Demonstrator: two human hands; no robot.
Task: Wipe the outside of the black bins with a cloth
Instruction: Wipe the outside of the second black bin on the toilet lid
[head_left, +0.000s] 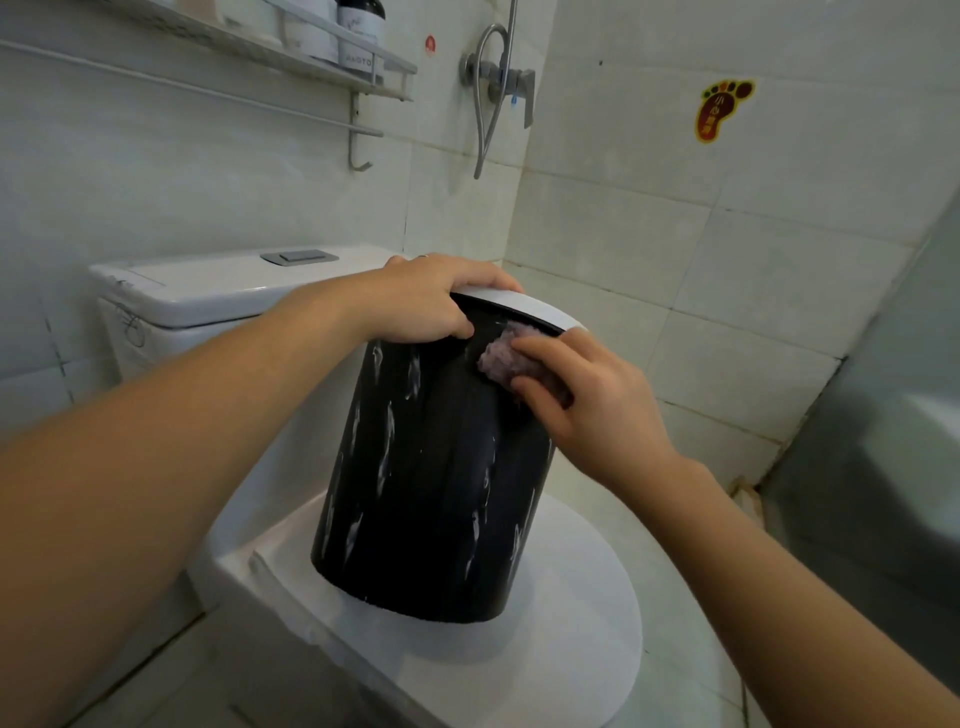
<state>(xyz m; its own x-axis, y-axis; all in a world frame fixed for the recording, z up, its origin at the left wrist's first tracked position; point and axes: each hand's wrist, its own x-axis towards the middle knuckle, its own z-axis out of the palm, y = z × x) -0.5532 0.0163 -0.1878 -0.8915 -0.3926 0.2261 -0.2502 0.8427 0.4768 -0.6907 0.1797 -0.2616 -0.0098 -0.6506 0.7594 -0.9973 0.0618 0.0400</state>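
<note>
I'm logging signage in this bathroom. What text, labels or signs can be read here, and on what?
"小心" tops the foot-shaped sticker on the tiled wall; the characters below are too blurred.
Letters on a shelf bottle: too blurred to read.
Small red round sticker: unreadable.
Black bin, cloth: no text.

**Black marbled bin, pale bathroom**

The bin is black with white marble-like streaks, topped by a white rim. The cloth against it is pale purple-pink. The toilet lid and cistern are white, with a grey flush button. The wall tiles are off-white. On the far right wall, a foot-shaped sticker is dark red edged in yellow.
</note>
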